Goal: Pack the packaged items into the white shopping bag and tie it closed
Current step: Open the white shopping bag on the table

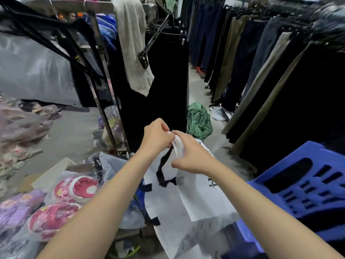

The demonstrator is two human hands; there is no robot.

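Two bare forearms (97,212) reach forward from the bottom edge, and the hands meet above the white shopping bag (188,202). The bag hangs from them at the centre, its lower part draped just beside a blue plastic stool (302,186) on the right. The left hand (156,136) has its fingers curled round a bunched strip of the bag's white top edge. The right hand (193,156), just beside it and slightly lower, pinches the same white material between thumb and fingers. A dark handle (164,166) of the bag loops down below the left hand. Left of the bag lie packaged items in clear plastic: pink slippers (74,187), a second pink pair (54,217) nearer the camera, and purple slippers (17,208) at the edge. Whether anything is inside the bag cannot be told. Behind, a grey towel (133,43) hangs over a rack of dark garments (155,90), trousers (242,58) line the right side, and a green bag (198,120) lies on the floor (197,86).
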